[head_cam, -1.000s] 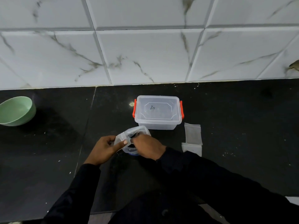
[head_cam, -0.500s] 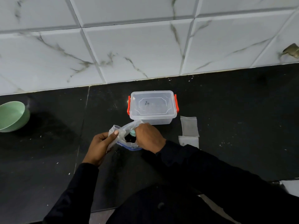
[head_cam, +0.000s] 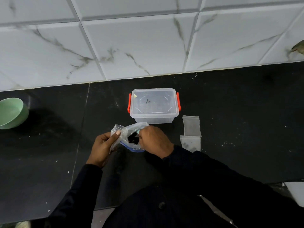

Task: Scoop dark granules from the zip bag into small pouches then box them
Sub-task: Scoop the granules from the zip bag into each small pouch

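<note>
On the counter [head_cam: 230,104] before the box [head_cam: 153,106], our left hand [head_cam: 102,145] pinches open the zip bag [head_cam: 133,126] and our right hand [head_cam: 154,142] curls round a green scoop [head_cam: 137,131] inside it, which we should lift level and slowly.

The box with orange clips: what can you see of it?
The box is clear plastic, lid on, with an orange clip at each short end. A small dark scribble marks the lid. It stands upright on the black counter near the tiled wall, just beyond the zip bag. Nothing rests on it.
</note>
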Demonstrator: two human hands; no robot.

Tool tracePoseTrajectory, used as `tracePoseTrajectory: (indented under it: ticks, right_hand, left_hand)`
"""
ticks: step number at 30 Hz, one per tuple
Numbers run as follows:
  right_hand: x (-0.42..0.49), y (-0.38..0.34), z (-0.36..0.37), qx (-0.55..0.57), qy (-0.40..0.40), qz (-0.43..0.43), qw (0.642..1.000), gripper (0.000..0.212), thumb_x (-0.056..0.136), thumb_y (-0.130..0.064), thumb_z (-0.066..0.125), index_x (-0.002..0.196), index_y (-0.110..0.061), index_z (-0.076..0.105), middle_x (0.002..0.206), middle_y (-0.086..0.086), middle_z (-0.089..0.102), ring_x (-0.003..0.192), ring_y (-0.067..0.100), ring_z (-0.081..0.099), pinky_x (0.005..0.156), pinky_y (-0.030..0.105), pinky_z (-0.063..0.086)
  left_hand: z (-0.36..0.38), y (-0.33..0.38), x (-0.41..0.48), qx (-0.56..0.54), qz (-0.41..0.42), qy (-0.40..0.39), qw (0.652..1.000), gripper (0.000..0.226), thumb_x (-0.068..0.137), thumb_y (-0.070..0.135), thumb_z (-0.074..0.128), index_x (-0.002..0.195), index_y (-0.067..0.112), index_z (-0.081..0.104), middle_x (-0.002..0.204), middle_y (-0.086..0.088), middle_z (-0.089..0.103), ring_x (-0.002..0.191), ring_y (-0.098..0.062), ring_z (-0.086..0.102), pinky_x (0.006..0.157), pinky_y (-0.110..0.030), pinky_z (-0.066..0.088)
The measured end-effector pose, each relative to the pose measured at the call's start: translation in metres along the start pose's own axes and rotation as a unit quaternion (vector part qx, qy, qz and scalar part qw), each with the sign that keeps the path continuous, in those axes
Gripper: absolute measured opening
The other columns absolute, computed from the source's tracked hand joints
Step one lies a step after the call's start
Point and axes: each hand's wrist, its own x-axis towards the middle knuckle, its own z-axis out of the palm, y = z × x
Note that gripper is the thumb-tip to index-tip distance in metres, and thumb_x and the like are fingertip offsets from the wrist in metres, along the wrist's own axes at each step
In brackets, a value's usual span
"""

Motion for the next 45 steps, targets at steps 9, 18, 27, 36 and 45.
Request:
tracePoseTrajectory:
  ticks: [9,18,27,36,45]
  right_hand:
    - [-0.002,0.021,0.012,0.098,-0.019,-0.006,0.995,0.02,0.088,-0.015,0.058,0.074,-0.006,0.07,0.071,0.006,0.069,0.059,0.013,0.059,0.058,0.028,0.048]
    - [-0.007,0.027,0.026,0.114,0.041,-0.037,0.992,0.016,0.085,-0.013,0.058,0.077,-0.007,0.071,0.078,0.005,0.07,0.068,0.017,0.063,0.066,0.035,0.053]
    - [-0.009,0.024,0.036,0.128,0.072,-0.011,0.989,0.015,0.082,-0.012,0.061,0.071,-0.005,0.067,0.073,0.006,0.068,0.064,0.02,0.061,0.061,0.036,0.051]
    - [0.001,0.024,0.038,0.306,0.042,0.117,0.944,0.013,0.084,-0.011,0.068,0.073,-0.004,0.071,0.07,0.003,0.071,0.061,0.009,0.062,0.059,0.021,0.05]
    - [-0.01,0.025,0.037,0.276,0.06,0.103,0.954,0.012,0.084,-0.01,0.066,0.076,-0.004,0.072,0.074,0.003,0.072,0.062,0.007,0.062,0.06,0.017,0.05]
  left_hand:
    - [-0.031,-0.029,0.007,-0.125,-0.023,0.073,0.989,0.049,0.074,0.041,0.077,0.098,0.0,0.067,0.091,-0.015,0.071,0.077,-0.02,0.068,0.065,-0.027,0.056]
    - [-0.035,-0.05,0.011,-0.151,-0.102,0.129,0.975,0.052,0.096,0.031,0.054,0.127,-0.01,0.052,0.128,-0.027,0.059,0.122,-0.04,0.055,0.091,-0.049,0.055]
    - [-0.01,-0.044,0.007,-0.197,-0.07,0.111,0.972,0.066,0.071,0.043,0.08,0.113,-0.004,0.061,0.118,-0.027,0.065,0.108,-0.036,0.065,0.088,-0.047,0.056]
    - [0.008,-0.046,0.009,-0.179,-0.065,0.089,0.978,0.032,0.092,0.024,0.055,0.107,-0.003,0.064,0.119,-0.024,0.065,0.112,-0.035,0.061,0.095,-0.047,0.052]
    - [0.009,-0.048,0.009,-0.187,-0.03,0.089,0.978,0.023,0.092,0.019,0.055,0.095,0.002,0.07,0.103,-0.015,0.072,0.098,-0.025,0.069,0.09,-0.04,0.056]
